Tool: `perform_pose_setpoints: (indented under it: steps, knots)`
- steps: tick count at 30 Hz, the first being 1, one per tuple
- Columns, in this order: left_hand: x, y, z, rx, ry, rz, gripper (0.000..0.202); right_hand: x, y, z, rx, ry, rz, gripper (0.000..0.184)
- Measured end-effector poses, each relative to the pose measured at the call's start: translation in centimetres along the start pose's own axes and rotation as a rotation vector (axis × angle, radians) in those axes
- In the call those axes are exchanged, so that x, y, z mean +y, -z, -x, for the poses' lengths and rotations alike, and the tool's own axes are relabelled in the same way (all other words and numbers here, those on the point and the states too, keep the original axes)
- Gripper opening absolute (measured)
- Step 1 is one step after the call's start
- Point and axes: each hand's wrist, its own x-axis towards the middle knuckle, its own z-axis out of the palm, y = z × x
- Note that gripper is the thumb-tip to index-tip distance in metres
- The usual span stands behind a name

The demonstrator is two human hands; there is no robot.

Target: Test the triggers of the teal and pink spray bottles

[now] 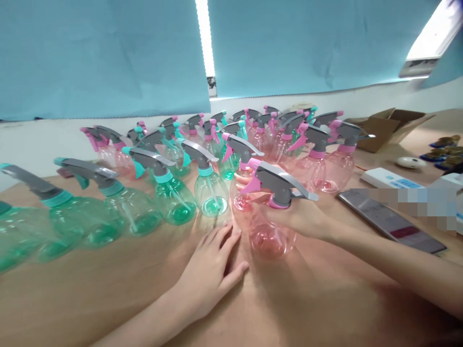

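Observation:
My right hand [289, 217] is wrapped round the neck of a clear pink spray bottle [272, 241], just below its grey and pink trigger head. That bottle is upright at the table's near side, and part of its neck is hidden by the hand. On the tabletop [152, 299], my left hand [208, 262] lies palm down with fingers spread, holding nothing. Just beyond its fingertips stands a pale green spray bottle [211, 195]. Another green spray bottle [175, 202] is beside it, and a pink spray bottle [241, 193] stands behind the held one.
Several more green and pink spray bottles [313, 171] crowd the back and left. To the right lie a phone [392, 221], a white box [390, 178] and a white computer mouse [410, 162]. An open cardboard box [383, 127] sits behind them, near blue window coverings [307, 43].

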Motion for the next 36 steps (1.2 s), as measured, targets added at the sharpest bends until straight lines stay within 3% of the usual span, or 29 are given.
perform_pose_setpoints:
  steps: [6,12,14,16,20,22,26,30,36]
  knots:
    - [0.1,0.3,0.0,-0.008,-0.008,-0.010,0.050,-0.1,0.0,0.2,0.060,0.060,0.055,0.035]
    - [0.6,0.8,-0.5,-0.021,0.001,-0.033,0.047,-0.8,0.6,1.8,-0.004,-0.055,0.116,0.017]
    - [0.7,0.9,-0.7,-0.013,0.005,-0.040,0.045,-0.5,0.7,2.7,-0.035,-0.060,0.110,0.024]
    - [0.8,0.9,-0.8,-0.006,0.001,-0.048,0.044,-0.6,0.8,3.6,0.054,-0.021,0.113,0.041]
    - [1.0,0.8,-1.0,0.007,0.003,-0.070,0.041,-1.9,1.8,5.0,0.076,-0.159,0.373,0.044]
    - [1.2,0.6,-1.1,0.014,0.009,-0.074,0.041,-1.9,2.7,5.5,0.110,-0.164,0.461,0.036]
    - [1.5,0.4,-1.6,0.040,-0.007,-0.039,0.040,1.9,4.5,5.6,0.160,-0.013,0.479,0.041]
    - [1.9,0.0,-2.5,0.066,-0.033,-0.003,0.037,6.4,5.7,4.0,0.227,0.075,0.560,0.043]
    - [2.7,-0.7,-4.4,0.090,-0.081,0.040,0.030,7.4,5.4,0.9,0.212,0.111,0.599,0.046]
